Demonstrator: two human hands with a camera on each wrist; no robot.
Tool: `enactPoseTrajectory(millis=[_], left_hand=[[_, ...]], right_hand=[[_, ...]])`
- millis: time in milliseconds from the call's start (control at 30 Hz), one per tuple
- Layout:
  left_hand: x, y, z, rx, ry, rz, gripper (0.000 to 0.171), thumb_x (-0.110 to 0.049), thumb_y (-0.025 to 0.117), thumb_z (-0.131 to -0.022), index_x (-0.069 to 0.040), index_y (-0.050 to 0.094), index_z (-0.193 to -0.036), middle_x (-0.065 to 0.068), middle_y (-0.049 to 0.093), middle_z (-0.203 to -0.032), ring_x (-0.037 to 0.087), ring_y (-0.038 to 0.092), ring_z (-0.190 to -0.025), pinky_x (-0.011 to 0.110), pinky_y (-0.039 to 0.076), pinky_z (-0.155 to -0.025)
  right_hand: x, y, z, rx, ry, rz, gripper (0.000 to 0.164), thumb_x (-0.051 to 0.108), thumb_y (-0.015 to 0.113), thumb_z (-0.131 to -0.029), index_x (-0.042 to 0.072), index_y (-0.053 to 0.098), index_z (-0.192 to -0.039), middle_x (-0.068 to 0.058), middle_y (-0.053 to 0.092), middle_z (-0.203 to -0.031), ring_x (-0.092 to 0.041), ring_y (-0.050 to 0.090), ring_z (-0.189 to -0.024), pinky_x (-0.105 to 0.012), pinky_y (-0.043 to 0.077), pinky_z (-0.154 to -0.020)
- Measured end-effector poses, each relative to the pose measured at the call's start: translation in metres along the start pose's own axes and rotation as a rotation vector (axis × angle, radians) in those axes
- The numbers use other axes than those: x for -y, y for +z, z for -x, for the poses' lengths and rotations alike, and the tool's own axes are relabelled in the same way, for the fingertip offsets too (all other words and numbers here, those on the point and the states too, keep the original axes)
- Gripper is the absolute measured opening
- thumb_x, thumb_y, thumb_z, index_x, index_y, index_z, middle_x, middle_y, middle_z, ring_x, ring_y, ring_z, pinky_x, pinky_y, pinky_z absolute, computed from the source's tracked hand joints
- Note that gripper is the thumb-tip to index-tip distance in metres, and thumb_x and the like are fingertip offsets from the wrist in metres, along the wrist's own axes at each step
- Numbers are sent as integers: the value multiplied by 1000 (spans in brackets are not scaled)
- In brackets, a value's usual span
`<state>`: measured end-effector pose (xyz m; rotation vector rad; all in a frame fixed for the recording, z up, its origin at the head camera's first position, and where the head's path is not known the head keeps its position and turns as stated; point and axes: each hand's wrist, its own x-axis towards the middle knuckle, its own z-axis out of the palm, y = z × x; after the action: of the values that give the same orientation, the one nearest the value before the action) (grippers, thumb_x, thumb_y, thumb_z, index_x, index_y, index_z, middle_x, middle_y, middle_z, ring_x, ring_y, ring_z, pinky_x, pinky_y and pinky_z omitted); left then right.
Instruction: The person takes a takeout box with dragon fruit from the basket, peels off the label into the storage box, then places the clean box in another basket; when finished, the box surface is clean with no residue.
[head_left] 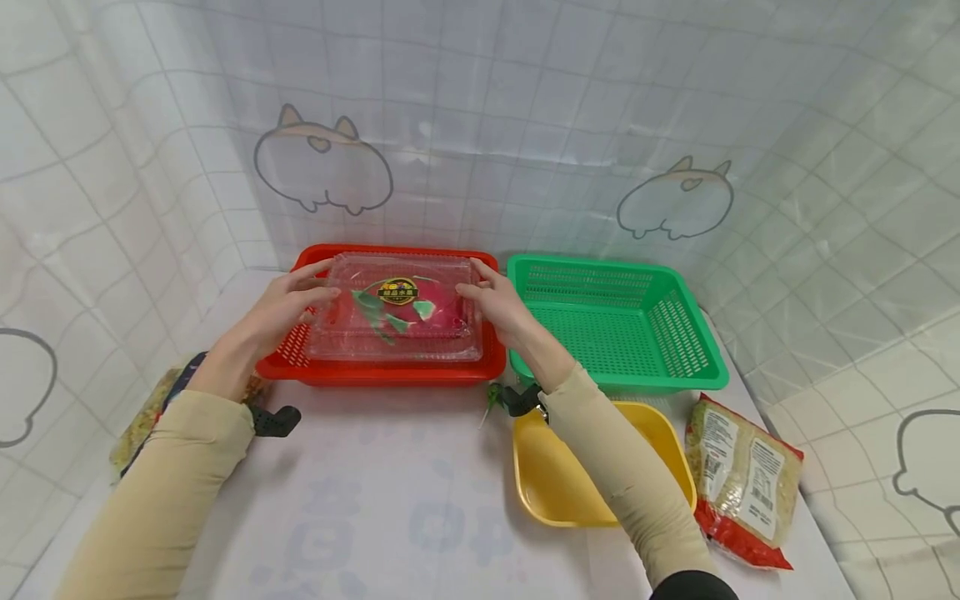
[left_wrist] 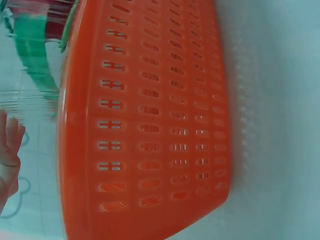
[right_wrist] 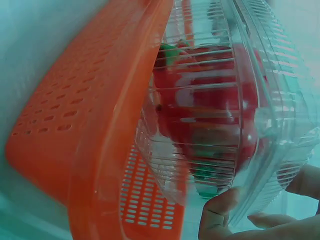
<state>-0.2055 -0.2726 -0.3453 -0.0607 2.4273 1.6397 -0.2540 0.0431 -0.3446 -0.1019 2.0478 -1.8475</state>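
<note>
A clear plastic clamshell box (head_left: 393, 348) with a black and yellow label (head_left: 397, 291) holds a red fruit with green scales, which looks like a dragon fruit (right_wrist: 200, 110). It sits tilted in the mouth of the red basket (head_left: 397, 374); whether it touches the basket floor is hidden. My left hand (head_left: 283, 310) grips the box's left end, thumb over the lid. At the opposite end, my right hand (head_left: 504, 312) holds the edge between thumb and fingers. In the left wrist view, the left fingers (left_wrist: 10, 135) show beyond the basket rim.
A green basket (head_left: 675, 333) stands to the right. In front of it is a yellow tray (head_left: 551, 492), partly under my right forearm. A food packet (head_left: 742, 479) lies at far right, another packet (head_left: 153, 408) behind my left forearm. A small green item (head_left: 492, 394) lies near the red basket.
</note>
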Motion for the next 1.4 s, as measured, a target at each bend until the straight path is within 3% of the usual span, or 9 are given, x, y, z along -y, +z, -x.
enactPoseTrajectory(millis=[67, 167, 233, 333, 500, 700, 900, 1167, 1400], left_hand=[[-1, 2, 3, -34, 12, -1, 64, -40, 47, -104, -26, 21, -161, 20, 37, -155, 21, 51, -122, 50, 40, -108], [-2, 5, 6, -100, 43, 12, 60, -40, 46, -104, -25, 27, -159, 19, 44, -149, 9, 55, -109, 37, 47, -99], [-2, 8, 8, -141, 74, 23, 58, -39, 47, -104, -24, 31, -158, 15, 48, -145, 3, 55, -104, 25, 48, -87], [-1, 12, 9, -205, 118, 50, 54, -36, 48, -104, -23, 38, -155, 3, 56, -131, 1, 54, -99, 17, 47, -75], [-1, 18, 9, -305, 184, 132, 49, -29, 49, -103, -19, 46, -151, -14, 58, -110, 3, 53, -99, 11, 47, -78], [0, 21, 15, -365, 247, 157, 47, -24, 50, -102, -14, 50, -148, -11, 58, -113, 4, 54, -100, 9, 50, -78], [-2, 23, 29, -358, 289, 81, 48, -27, 52, -102, -16, 49, -149, -11, 56, -113, 5, 56, -94, 11, 52, -73], [0, 26, 50, -298, 283, 218, 51, -30, 54, -101, -20, 46, -151, -8, 54, -118, 10, 56, -99, 14, 55, -72], [0, 29, 65, -295, 293, 249, 50, -29, 53, -101, -22, 46, -150, -8, 51, -123, 11, 51, -106, 15, 55, -73]], right_hand=[[2, 1, 4, -3, -8, -3, 66, 23, 59, -102, 26, 27, -159, -12, 47, -141, -15, 45, -69, -29, 45, -69], [5, 1, 9, -10, -23, -8, 66, 24, 59, -101, 28, 27, -159, -11, 36, -153, -17, 51, -109, -36, 48, -94], [7, 1, 12, -18, -30, -11, 66, 24, 59, -101, 28, 28, -159, -11, 30, -158, -21, 38, -136, -43, 41, -110], [9, 2, 16, -20, -30, -24, 66, 23, 60, -101, 29, 28, -158, -10, 25, -161, -26, 24, -148, -47, 34, -117], [11, 5, 21, -27, -32, -60, 66, 22, 60, -101, 27, 29, -158, -9, 32, -157, -25, 32, -143, -45, 42, -111], [12, 8, 29, -25, -60, -72, 66, 22, 60, -101, 26, 29, -158, -7, 41, -150, -24, 38, -138, -45, 45, -108], [11, 7, 38, -18, -82, -59, 66, 24, 60, -100, 23, 29, -159, -7, 48, -139, -23, 45, -132, -45, 52, -101], [8, 9, 53, -9, -96, -6, 65, 28, 62, -99, 30, 33, -157, -9, 46, -138, -25, 47, -129, -45, 54, -96], [7, 11, 65, 11, -104, 11, 65, 29, 63, -99, 35, 33, -156, -8, 45, -136, -26, 49, -126, -44, 56, -93]])
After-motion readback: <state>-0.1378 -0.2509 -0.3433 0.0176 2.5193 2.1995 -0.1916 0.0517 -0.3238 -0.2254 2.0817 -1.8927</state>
